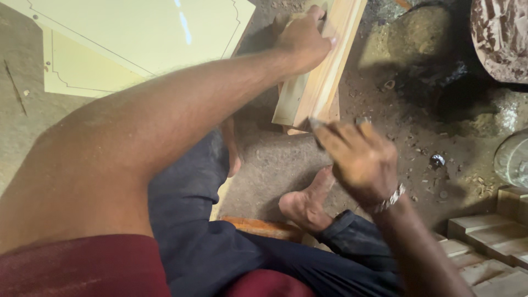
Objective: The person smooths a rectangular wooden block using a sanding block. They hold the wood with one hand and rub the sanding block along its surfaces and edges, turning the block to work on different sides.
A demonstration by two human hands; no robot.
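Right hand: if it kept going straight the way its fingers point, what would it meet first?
Probably the near end of the wooden moulding; the right hand is blurred, its fingers aimed up-left at that end, so depth is uncertain.

Beside you, a pale yellow template sheet (137, 33) lies on the dirt floor (418, 132); stacked wooden blocks (484, 247) sit lower right.
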